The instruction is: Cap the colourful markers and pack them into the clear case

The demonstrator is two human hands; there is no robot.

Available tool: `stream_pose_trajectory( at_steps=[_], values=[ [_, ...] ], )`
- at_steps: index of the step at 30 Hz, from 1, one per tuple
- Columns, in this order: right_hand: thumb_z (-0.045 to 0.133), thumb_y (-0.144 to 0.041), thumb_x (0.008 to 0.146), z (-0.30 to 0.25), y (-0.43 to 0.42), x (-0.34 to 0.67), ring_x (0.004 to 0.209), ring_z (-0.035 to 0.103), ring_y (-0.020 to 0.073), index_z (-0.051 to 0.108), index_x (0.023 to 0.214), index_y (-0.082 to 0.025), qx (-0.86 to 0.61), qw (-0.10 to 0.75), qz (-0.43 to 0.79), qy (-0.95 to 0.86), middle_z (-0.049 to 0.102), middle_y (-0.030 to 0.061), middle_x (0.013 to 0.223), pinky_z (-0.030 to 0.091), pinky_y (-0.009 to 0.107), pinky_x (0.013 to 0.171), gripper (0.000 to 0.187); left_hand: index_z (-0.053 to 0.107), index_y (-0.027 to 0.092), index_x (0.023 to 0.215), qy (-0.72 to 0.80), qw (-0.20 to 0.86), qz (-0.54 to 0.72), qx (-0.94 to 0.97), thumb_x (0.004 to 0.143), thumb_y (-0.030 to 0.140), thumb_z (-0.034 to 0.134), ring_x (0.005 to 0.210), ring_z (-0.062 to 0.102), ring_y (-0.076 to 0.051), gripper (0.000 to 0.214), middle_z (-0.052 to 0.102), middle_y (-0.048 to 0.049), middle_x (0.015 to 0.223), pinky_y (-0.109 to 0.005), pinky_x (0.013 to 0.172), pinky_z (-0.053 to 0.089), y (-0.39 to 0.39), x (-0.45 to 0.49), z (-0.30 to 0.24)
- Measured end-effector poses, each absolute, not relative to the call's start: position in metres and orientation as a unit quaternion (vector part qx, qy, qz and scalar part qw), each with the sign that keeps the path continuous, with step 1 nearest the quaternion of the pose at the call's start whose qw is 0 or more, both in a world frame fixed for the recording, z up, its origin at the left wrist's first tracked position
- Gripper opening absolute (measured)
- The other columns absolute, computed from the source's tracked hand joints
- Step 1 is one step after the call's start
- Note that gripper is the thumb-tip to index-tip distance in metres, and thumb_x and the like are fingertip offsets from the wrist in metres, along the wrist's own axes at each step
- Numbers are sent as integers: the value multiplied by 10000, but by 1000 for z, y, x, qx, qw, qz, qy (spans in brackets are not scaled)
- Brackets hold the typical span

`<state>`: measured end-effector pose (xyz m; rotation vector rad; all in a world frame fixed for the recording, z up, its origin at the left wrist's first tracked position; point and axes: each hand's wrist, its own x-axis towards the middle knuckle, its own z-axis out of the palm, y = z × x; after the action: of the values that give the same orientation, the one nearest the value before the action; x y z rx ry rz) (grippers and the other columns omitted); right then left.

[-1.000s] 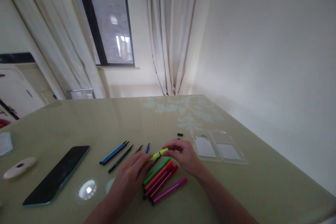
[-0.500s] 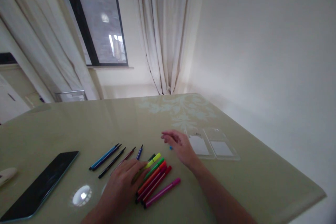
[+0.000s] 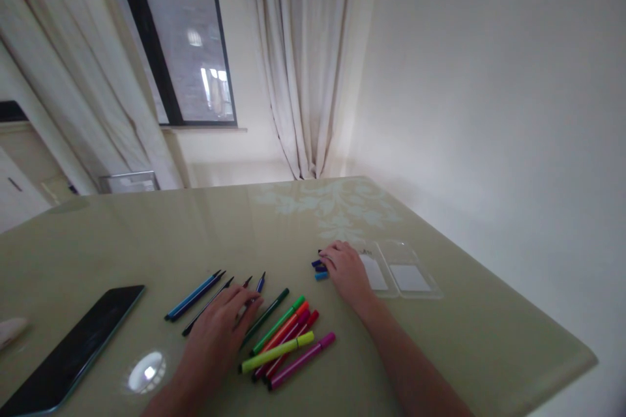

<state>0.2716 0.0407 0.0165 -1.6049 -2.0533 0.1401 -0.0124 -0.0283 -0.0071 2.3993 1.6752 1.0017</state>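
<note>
The left hand (image 3: pixel 221 324) bends loosely over uncapped pens (image 3: pixel 261 283); I cannot tell whether it pinches one. The right hand (image 3: pixel 345 270) curls beside small blue caps (image 3: pixel 321 275), its grip hidden. Nearer on the surface (image 3: pixel 489 345), a yellow marker (image 3: pixel 276 353) lies across a red marker (image 3: pixel 310 322). A clear case (image 3: pixel 401 255) rests rightward.

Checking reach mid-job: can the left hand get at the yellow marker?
Probably yes: the yellow marker lies across other markers, near the left hand, with nothing seen lying over it.
</note>
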Motion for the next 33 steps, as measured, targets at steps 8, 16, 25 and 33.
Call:
stream_pose_trajectory(
  at_steps=[8, 16, 25, 33],
  values=[
    [583, -233, 1003, 4, 45, 265, 1047, 588, 231, 786, 1023, -241, -594, 205, 24, -777, 707, 58, 1096, 409, 325, 915, 204, 710, 306, 1082, 386, 72, 242, 887, 1002, 419, 582, 859, 674, -190, 189, 720, -24, 950, -281, 787, 539, -54, 18, 3],
    [578, -216, 1004, 3, 47, 261, 1049, 579, 242, 787, 1012, -226, -607, 184, 18, -773, 721, 65, 1099, 391, 329, 878, 209, 659, 257, 981, 570, 120, 262, 770, 1030, 459, 440, 914, 677, -223, 302, 701, -44, 1007, -351, 828, 527, -38, 3, -3],
    [616, -208, 975, 5, 53, 261, 1048, 583, 270, 777, 930, -191, -624, 183, 31, -759, 732, 85, 1070, 397, 359, 892, 168, 667, 235, 922, 635, 105, 182, 744, 967, 413, 465, 961, 662, -266, 274, 697, -71, 995, -409, 858, 499, -27, -17, -1],
    [572, -195, 1002, 17, 36, 248, 940, 669, 205, 709, 1036, -204, -513, 365, 183, -756, 755, 52, 998, 463, 309, 848, 141, 664, 248, 980, 605, 105, 279, 738, 967, 453, 483, 1003, 662, -277, 274, 714, -67, 1014, -431, 908, 511, -25, -16, -2]
  ],
)
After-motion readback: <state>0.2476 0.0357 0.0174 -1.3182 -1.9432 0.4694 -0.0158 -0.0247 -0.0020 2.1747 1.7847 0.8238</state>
